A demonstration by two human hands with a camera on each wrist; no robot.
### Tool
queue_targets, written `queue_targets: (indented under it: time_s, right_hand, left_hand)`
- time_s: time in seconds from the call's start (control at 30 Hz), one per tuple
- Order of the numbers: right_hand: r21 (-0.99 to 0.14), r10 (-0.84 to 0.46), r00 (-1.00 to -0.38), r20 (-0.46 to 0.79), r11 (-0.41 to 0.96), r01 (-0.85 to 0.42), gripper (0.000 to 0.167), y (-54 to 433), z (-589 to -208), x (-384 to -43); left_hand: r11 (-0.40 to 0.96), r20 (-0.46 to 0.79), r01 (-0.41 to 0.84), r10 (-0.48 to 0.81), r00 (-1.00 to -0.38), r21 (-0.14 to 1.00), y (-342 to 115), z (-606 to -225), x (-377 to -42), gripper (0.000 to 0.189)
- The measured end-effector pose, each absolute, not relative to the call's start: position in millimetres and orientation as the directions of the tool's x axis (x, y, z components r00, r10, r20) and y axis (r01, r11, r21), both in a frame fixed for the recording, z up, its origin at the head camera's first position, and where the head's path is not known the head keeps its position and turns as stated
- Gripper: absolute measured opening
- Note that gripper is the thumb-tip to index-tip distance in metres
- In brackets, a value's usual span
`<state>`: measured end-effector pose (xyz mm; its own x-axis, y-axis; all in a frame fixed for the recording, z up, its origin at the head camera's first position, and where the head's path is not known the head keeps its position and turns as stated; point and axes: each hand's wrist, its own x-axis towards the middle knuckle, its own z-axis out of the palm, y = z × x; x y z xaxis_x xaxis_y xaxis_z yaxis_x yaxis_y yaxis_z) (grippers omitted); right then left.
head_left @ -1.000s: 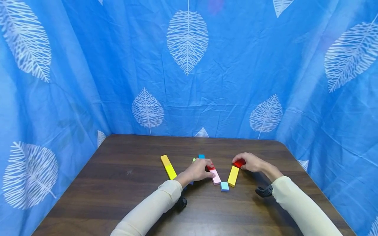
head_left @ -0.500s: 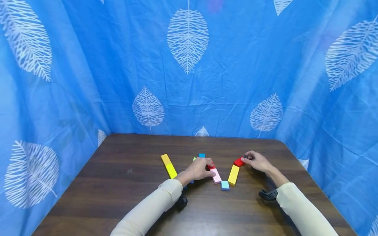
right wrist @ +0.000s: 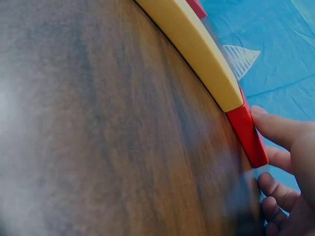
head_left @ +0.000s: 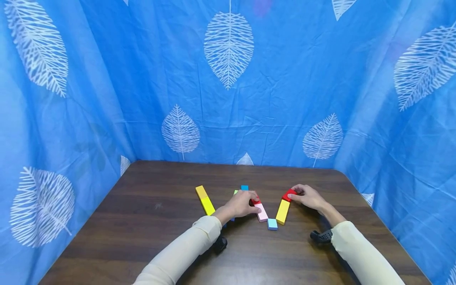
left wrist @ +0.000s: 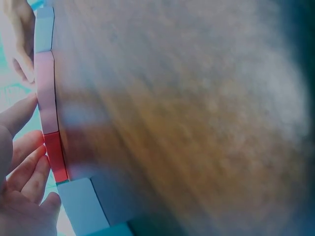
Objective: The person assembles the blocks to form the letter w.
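In the head view, my right hand (head_left: 309, 197) pinches a red block (head_left: 287, 194) at the far end of a yellow block (head_left: 283, 212). The right wrist view has the thumb (right wrist: 275, 127) along that red block (right wrist: 247, 132), which meets the yellow block (right wrist: 202, 49). My left hand (head_left: 239, 204) rests at a pink block (head_left: 262, 213) and another red block (head_left: 257, 200). Its thumb touches the pink block (left wrist: 46, 91), while fingertips touch the red block (left wrist: 55, 156) in the left wrist view. A light blue block (head_left: 272, 224) lies between the pink and yellow ones.
Farther left, an orange-yellow block (head_left: 201, 192) and a bright yellow block (head_left: 208, 206) lie end to end. A blue block (head_left: 244, 187) shows behind my left hand, which partly hides others. The brown wooden table (head_left: 149, 225) meets a blue leaf-print curtain (head_left: 270, 99).
My right hand drew back a little to the right from the red block, then came in to it again. The red block's angle shifted slightly. My left hand stayed put.
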<state>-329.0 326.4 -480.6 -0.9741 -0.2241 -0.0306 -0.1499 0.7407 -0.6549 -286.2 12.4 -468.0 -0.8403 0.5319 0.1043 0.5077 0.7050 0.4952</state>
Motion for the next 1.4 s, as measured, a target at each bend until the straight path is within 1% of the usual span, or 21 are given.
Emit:
queue_targets:
  time_s: [0.2, 0.4, 0.7, 0.8, 0.97, 1.13, 1.3, 1.4]
  right_hand:
    - [-0.652, -0.271, -0.962, -0.027, 0.735, -0.188, 0.052, 325.8, -482.7, -329.9]
    - [-0.654, -0.276, -0.961, -0.024, 0.731, -0.194, 0.053, 325.7, -484.1, -327.7]
    - [-0.653, -0.271, -0.962, -0.027, 0.734, -0.188, 0.055, 323.1, -486.1, -326.2]
    - [-0.653, -0.270, -0.963, -0.021, 0.733, -0.191, 0.055, 321.7, -484.3, -326.1]
    - [-0.652, -0.266, -0.964, -0.023, 0.735, -0.187, 0.053, 320.1, -487.7, -324.9]
    - [-0.656, -0.264, -0.964, -0.023, 0.732, -0.184, 0.055, 320.5, -488.7, -326.1]
    - [-0.661, -0.312, -0.950, 0.014, 0.710, -0.243, 0.056, 319.2, -482.0, -328.7]
    - [-0.640, -0.341, -0.939, 0.034, 0.715, -0.283, 0.057, 317.7, -475.4, -329.1]
  left_hand:
    - [0.704, 0.093, 0.492, 0.524, -0.847, 0.513, 11.7, -468.0, -284.3, 0.042]
    - [0.704, 0.092, 0.500, 0.532, -0.842, 0.505, 10.1, -466.9, -284.2, 0.043]
    - [0.731, 0.080, 0.538, 0.561, -0.824, 0.420, 7.6, -462.2, -283.8, 0.038]
    - [0.737, 0.075, 0.537, 0.560, -0.825, 0.411, 6.8, -460.5, -284.4, 0.036]
    - [0.736, 0.065, 0.529, 0.557, -0.828, 0.422, 5.8, -462.8, -283.1, 0.037]
    - [0.729, 0.084, 0.527, 0.550, -0.831, 0.436, 6.3, -464.6, -283.6, 0.035]
    - [0.717, 0.105, 0.523, 0.542, -0.834, 0.460, 7.2, -464.1, -287.4, 0.036]
    - [0.705, 0.121, 0.521, 0.535, -0.836, 0.481, 6.7, -462.3, -288.4, 0.037]
